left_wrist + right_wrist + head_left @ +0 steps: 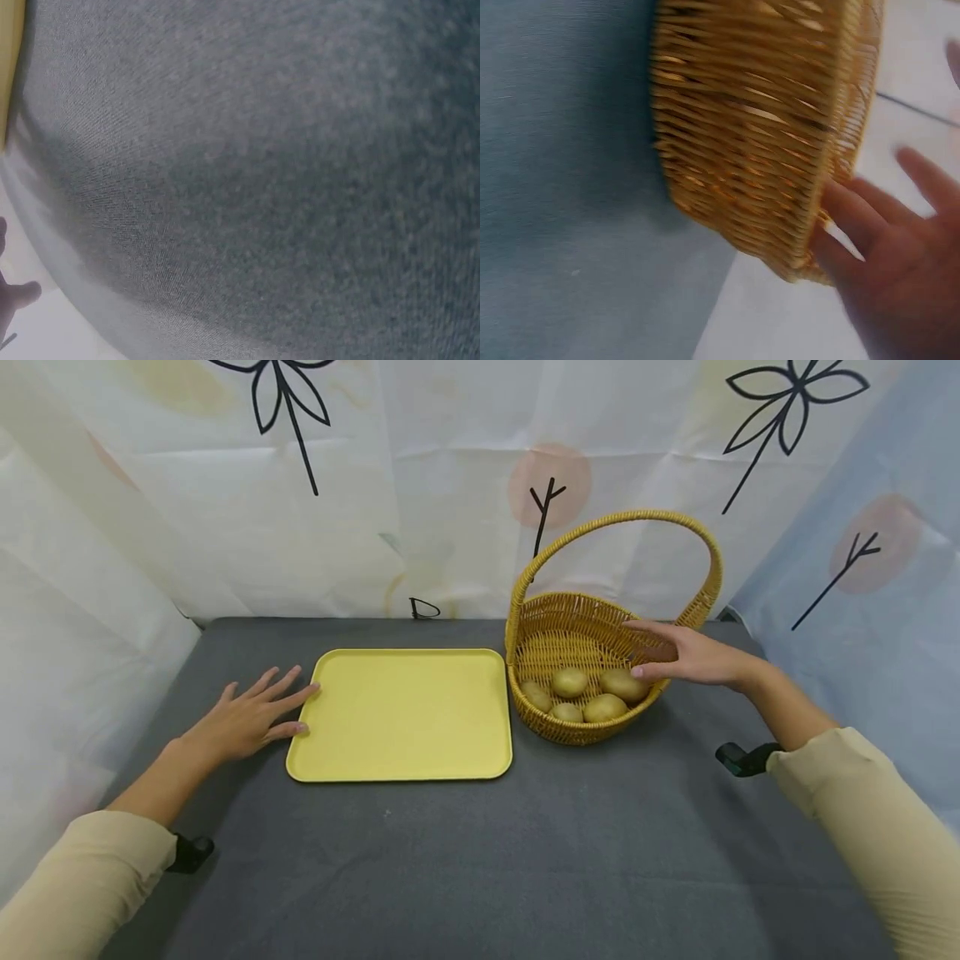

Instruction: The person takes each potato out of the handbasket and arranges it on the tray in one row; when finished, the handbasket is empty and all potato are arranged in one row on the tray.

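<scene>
A yellow tray (401, 714) lies flat on the dark cloth, with the spread fingers of my left hand (238, 723) at its left edge. Right of the tray stands a wicker basket (573, 733) with a tall arched handle. Several potatoes (570, 682) lie inside it. My right hand (693, 657) is over the basket's right side, fingers extended above a potato (622, 685), holding nothing visible. In the right wrist view that hand (900, 255) is beside the rim of the basket (742, 135); some fingertips are hidden behind the rim. Only a little of the left hand (13, 296) shows in the left wrist view.
Dark grey cloth (480, 868) covers the table. Behind it hangs a pale curtain (450, 485) with flower and tree drawings, and further curtains stand at both sides. The basket's arched handle (637, 516) rises well above its bowl, close to the back curtain.
</scene>
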`<action>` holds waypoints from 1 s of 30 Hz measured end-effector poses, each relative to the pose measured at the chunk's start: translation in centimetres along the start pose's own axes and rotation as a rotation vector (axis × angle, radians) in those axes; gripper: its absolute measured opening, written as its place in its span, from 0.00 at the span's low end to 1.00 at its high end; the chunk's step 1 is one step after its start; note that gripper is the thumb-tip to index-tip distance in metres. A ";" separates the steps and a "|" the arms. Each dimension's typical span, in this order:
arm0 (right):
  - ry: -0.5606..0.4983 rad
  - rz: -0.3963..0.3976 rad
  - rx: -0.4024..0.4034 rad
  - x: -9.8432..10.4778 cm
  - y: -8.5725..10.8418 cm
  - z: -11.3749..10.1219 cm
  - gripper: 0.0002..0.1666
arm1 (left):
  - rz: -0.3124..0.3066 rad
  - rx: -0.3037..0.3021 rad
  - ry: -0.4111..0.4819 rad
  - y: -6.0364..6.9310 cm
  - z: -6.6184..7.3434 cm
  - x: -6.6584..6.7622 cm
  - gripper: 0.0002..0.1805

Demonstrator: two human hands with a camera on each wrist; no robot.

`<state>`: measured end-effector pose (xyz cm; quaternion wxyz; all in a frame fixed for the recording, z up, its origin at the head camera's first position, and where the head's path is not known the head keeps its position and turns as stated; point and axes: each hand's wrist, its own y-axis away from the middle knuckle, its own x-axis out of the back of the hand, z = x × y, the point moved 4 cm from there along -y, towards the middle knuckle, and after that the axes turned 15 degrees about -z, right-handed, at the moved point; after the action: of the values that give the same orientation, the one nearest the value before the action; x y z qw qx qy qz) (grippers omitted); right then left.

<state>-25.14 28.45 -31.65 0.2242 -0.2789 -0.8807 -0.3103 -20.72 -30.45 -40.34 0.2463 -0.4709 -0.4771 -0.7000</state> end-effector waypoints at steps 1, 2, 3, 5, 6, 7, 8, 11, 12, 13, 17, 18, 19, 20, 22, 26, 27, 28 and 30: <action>-0.022 -0.051 -0.005 0.2 -0.1 0.0 0.47 | -0.004 -0.003 0.006 0.0 0.0 0.0 0.40; -0.031 -0.096 -0.015 0.4 -0.3 -0.1 0.47 | -0.005 -0.008 0.013 0.1 0.0 0.0 0.40; -0.038 -0.133 -0.027 0.6 -0.5 -0.1 0.46 | -0.007 -0.013 0.019 0.2 0.0 0.0 0.40; -0.018 -0.191 -0.049 0.9 -0.9 -0.2 0.46 | -0.012 -0.020 0.029 0.2 0.0 0.0 0.40; -0.015 -0.212 -0.061 1.1 -1.1 -0.2 0.46 | -0.016 -0.022 0.033 0.2 -0.1 0.1 0.39; -0.015 -0.231 -0.067 1.3 -1.3 -0.2 0.46 | -0.019 -0.025 0.035 0.2 0.0 0.1 0.39; -0.016 -0.250 -0.077 1.4 -1.5 -0.2 0.45 | -0.020 -0.028 0.033 0.2 0.0 0.1 0.39; -0.047 -0.309 -0.101 1.6 -2.1 0.1 0.44 | -0.026 -0.033 0.025 0.1 0.0 0.3 0.39; -0.064 -0.324 -0.114 1.6 -2.2 0.2 0.45 | -0.028 -0.035 0.024 0.1 0.0 0.3 0.38; -0.076 -0.341 -0.128 1.6 -2.4 0.3 0.45 | -0.031 -0.039 0.027 0.1 0.1 0.4 0.39; -0.089 -0.395 -0.184 1.7 -2.9 0.7 0.46 | -0.045 -0.047 0.037 -0.1 0.3 0.4 0.39; -0.094 -0.404 -0.198 1.8 -3.0 0.7 0.46 | -0.047 -0.048 0.038 -0.1 0.3 0.4 0.39; -0.093 -0.416 -0.208 1.9 -3.1 0.7 0.46 | -0.046 -0.046 0.034 -0.1 0.3 0.4 0.39; -0.095 -0.423 -0.218 2.0 -3.2 0.8 0.46 | -0.045 -0.044 0.027 -0.1 0.3 0.4 0.38; -0.099 -0.440 -0.236 2.2 -3.4 0.8 0.47 | -0.039 -0.043 0.014 -0.1 0.3 0.4 0.38; -0.097 -0.471 -0.270 2.3 -3.7 0.8 0.46 | -0.033 -0.051 0.006 -0.2 0.3 0.5 0.38; -0.088 -0.477 -0.278 2.2 -3.9 0.8 0.46 | -0.033 -0.052 0.006 -0.2 0.3 0.5 0.38; -0.067 -0.483 -0.283 2.1 -4.1 0.8 0.45 | -0.032 -0.054 0.006 -0.2 0.3 0.5 0.38; 0.008 -0.490 -0.298 1.7 -4.5 0.7 0.45 | -0.030 -0.053 0.000 -0.2 0.3 0.4 0.38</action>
<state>-29.44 26.59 -33.07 0.1026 -0.0862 -0.8657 -0.4822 -20.95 -30.05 -40.00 0.2232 -0.4699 -0.4655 -0.7160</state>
